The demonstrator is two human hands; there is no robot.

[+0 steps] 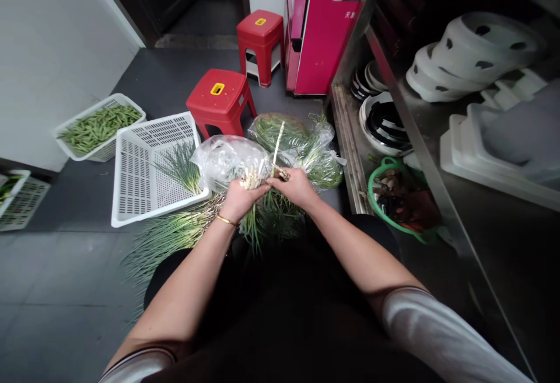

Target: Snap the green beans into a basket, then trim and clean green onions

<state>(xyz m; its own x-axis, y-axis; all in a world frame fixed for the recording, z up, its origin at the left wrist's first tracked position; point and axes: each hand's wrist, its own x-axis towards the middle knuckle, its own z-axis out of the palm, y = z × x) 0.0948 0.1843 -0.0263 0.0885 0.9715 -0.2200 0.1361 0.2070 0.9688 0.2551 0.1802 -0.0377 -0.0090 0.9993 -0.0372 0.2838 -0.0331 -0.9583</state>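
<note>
My left hand is closed around a bunch of scallions, white bulb ends up and green tops hanging below. Close beside it, the fingers of my right hand are pinched together at a pale scallion stalk that sticks upward, with a brownish bit at the fingertips. The two hands nearly touch. Loose scallions lie on the floor left of my knees. A clear plastic bag sits just beyond my hands, and bagged greens lie to its right.
A white plastic basket holding some scallions stands at left, with a basket of green pods behind it. Two red stools stand ahead, near a pink cabinet. Metal shelving with dishes and a green basket flanks my right.
</note>
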